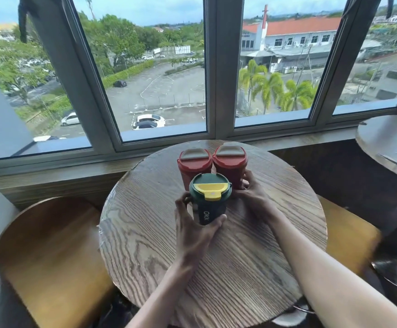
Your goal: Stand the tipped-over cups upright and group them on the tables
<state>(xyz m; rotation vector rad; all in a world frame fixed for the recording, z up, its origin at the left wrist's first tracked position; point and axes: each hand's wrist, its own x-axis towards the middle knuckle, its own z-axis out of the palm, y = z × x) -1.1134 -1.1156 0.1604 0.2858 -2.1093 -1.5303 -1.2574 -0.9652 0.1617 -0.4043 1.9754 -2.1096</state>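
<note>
Three lidded cups stand upright, close together, on a round wooden table (216, 256). Two red cups with grey lid flaps stand side by side at the back, one on the left (192, 164) and one on the right (231, 162). In front of them stands a dark green cup (208, 200) with a yellow lid flap. My left hand (194, 229) wraps around the base of the green cup, thumb on its right side. My right hand (252, 194) has its fingers on the right red cup's lower side.
A windowsill and a large window run right behind the table. A wooden stool (50, 252) is at the left, another (349, 235) at the right. A second round table (389, 143) with a black post and metal base stands at the far right.
</note>
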